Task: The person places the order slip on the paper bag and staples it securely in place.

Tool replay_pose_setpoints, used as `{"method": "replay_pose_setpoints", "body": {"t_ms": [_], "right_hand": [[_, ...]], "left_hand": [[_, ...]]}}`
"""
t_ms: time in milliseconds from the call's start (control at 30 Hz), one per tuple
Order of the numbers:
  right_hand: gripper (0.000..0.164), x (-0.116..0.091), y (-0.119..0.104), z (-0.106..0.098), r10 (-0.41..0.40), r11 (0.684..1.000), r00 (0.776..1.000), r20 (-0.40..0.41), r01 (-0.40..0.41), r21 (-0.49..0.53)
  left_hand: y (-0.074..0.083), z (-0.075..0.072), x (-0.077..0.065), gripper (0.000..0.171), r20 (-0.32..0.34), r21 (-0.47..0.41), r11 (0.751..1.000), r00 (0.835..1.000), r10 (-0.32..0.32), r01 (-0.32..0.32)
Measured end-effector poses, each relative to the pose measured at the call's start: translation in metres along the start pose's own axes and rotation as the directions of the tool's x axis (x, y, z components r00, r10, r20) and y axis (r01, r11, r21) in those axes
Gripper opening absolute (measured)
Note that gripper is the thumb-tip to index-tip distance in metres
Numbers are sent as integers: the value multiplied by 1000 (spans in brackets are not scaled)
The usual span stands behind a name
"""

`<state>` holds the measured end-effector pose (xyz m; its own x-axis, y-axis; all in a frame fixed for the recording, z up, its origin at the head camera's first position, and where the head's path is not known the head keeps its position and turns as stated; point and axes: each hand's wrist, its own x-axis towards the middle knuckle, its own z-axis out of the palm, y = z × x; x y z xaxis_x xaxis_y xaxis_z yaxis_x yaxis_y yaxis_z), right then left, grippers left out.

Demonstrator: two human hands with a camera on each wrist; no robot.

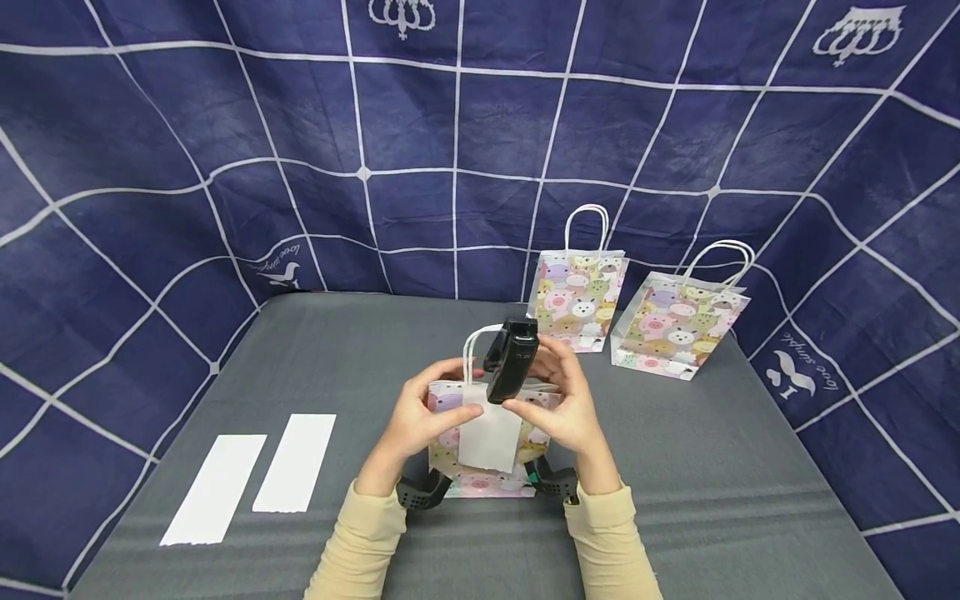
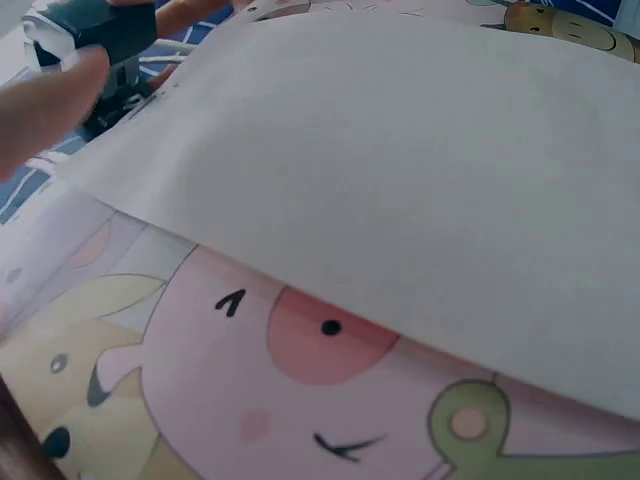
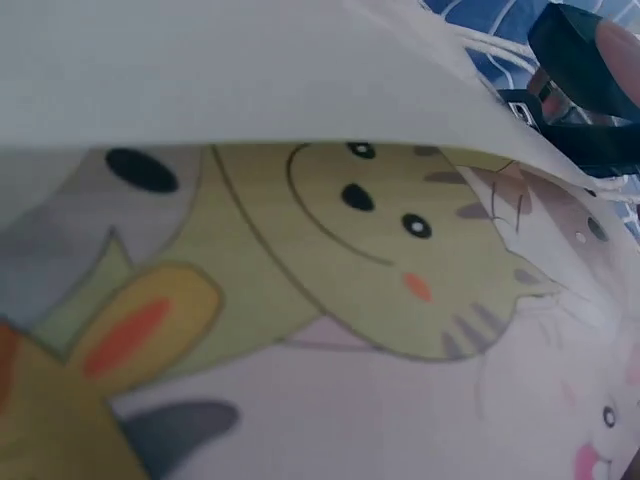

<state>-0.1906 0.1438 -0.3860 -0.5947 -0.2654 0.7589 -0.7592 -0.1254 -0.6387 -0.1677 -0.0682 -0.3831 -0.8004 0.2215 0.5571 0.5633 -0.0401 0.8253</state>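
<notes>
A dark blue cloth with white lines (image 1: 405, 108) hung along the far side, left and right. In front of it was a wide desk covered in grey cloth (image 1: 375, 337).

Two paper bags with animal faces and white rope handles stood on the far right, close together: the left one (image 1: 577, 304) and the right one (image 1: 675, 329). A third paper bag with the same animal faces (image 1: 444, 450) was in the near middle, between the two hands.

The left hand (image 1: 416, 412) had its grip on the bag's top, with the thumb in front and the fingers behind. The right hand (image 1: 573, 408) had its grip curled round a black, shiny stapler.

Two long white paper strips lay on the near left, the left one (image 1: 213, 490) just beside the right one (image 1: 295, 462). A smaller white paper piece (image 1: 491, 437) lay against the front of the middle bag, under the left thumb. The stapler (image 1: 513, 362), smallest of all, was at the bag's top edge, by the white handle.
</notes>
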Motion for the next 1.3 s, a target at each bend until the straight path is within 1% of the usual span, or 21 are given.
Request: {"method": "replay_pose_setpoints", "body": {"t_ms": [100,200,300,467,567,667,833,967,1067,1133,1300], "right_hand": [[85,1,-1,-1,-40,999,999,-10,40,31],[87,2,-2,-2,-71,997,997,-13,72,38],[83,2,-2,-2,-80,996,997,-18,80,28],[76,3,-4,-1,-49,999,998,-29,50,18],[75,3,-6,-2,-36,999,999,-36,37,27],[74,3,-8,-2,-43,999,997,-57,45,28],[67,3,-8,-4,-71,997,989,-130,74,21],[63,4,-7,-8,-75,997,981,-181,77,4],[62,4,-6,-11,-75,997,979,-190,74,-10],[62,4,-5,-14,-77,997,979,-189,75,-18],[62,3,-3,-20,-64,998,980,-188,60,-25]], "left_hand": [[-1,-1,0,31,-20,11,1000,1000,-9,9],[-1,-2,0,20,-48,38,999,999,-6,8],[0,-3,0,16,-66,44,999,998,-14,17],[1,-4,0,12,-82,69,997,996,-41,47],[1,-5,0,11,-91,84,995,994,-55,63],[0,-5,-1,12,-110,96,993,992,-60,70],[-1,-4,0,11,-156,92,993,986,-53,68],[-2,-4,1,9,-221,88,993,974,-60,81],[-3,-4,2,10,-255,97,991,965,-60,87],[-4,-6,2,12,-254,109,990,966,-55,85],[-6,-15,1,22,-203,105,992,978,-46,69]]}}
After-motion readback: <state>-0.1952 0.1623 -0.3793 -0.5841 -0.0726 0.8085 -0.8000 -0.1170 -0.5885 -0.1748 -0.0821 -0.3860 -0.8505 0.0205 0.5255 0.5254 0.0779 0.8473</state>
